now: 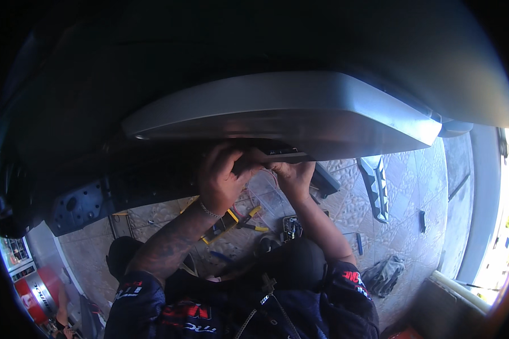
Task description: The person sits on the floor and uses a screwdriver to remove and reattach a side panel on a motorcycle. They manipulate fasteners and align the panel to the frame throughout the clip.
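A curved silver vehicle trim panel (277, 107) juts out from a dark body above me, its lower edge facing my hands. Bent at the fingers and closed, my left hand (223, 178) reaches up under that edge; what its fingertips pinch is hidden. Beside it, my right hand (293, 176) is closed on the panel's lower lip, with the fingers partly out of sight behind it. The thumbs come close together at a narrow dark opening (283, 151) in the underside. Shadow covers the inside of the opening.
Yellow-handled pliers (254, 227), a yellow tool case (220, 227) and a tray of small tools (292, 227) lie on the tiled floor below. A silver-and-black trim piece (374, 189) and a grey bag (383, 275) are to the right. Another person's arm (63, 305) shows at lower left.
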`<state>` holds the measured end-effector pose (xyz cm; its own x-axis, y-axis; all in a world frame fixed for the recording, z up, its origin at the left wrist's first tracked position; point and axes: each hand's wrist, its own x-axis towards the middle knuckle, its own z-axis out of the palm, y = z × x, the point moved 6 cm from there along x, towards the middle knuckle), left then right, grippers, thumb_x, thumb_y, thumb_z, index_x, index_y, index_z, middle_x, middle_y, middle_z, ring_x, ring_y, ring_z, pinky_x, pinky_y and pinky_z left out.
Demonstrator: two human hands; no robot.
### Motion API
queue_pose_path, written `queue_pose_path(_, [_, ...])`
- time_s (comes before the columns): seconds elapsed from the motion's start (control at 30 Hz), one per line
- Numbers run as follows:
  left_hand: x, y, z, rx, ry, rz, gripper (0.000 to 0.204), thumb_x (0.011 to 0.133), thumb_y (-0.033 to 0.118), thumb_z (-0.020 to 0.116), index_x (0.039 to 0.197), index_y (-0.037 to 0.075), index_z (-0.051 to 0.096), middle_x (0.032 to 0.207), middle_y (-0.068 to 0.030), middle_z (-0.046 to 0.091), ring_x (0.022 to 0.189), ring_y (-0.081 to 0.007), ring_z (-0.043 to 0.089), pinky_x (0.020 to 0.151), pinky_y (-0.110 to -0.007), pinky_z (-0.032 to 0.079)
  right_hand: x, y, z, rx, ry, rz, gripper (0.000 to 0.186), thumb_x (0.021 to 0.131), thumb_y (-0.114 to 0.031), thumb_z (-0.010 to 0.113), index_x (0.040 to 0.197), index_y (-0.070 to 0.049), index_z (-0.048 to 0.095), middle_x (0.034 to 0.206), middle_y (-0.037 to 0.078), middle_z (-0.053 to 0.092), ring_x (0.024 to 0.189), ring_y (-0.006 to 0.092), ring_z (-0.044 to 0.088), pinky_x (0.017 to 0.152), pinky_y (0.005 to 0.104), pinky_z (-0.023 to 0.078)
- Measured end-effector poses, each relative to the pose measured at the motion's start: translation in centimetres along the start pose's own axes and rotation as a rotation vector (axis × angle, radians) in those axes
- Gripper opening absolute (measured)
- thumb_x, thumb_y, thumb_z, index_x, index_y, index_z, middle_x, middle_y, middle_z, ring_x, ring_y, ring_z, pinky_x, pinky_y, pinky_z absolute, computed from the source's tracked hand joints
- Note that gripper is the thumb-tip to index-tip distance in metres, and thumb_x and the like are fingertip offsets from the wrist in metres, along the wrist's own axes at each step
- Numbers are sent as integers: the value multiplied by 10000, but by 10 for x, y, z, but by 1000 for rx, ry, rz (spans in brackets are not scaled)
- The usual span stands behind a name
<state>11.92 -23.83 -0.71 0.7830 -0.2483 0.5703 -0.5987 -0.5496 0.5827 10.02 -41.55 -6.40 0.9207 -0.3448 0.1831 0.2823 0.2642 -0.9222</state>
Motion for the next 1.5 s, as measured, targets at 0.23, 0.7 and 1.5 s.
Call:
queue_pose_path(0.23, [-1, -3, 2, -34, 25, 5, 448, 719, 202, 961, 1063, 53, 717, 1077, -106, 703, 983, -301, 707, 825, -412, 578, -2, 9, -3, 1, 118, -158, 776, 737, -351, 958, 1245, 18, 500, 1088, 100, 715, 1027, 212, 707, 918, 347, 562])
queue_pose_path(0.7, [0, 7, -3, 78, 64, -7, 416, 724, 96, 940, 1053, 34, 693, 1043, -123, 698, 950, -318, 684, 822, -411, 562, -6, -2, 0, -294, 208, -138, 959, 658, -255, 1023, 1314, -49, 354, 1311, 136, 494, 1225, 252, 567, 1046, 459, 519])
queue_pose_path(1.5, [-15, 5, -7, 48, -50, -22, 525, 861, 181, 815, 1332, 83, 606, 1316, -181, 620, 1228, -392, 590, 1022, -473, 494, 16, -13, -46, 277, 26, 35, 532, 1044, -352, 679, 1429, -46, 475, 1264, 69, 614, 1149, 181, 611, 969, 374, 529])
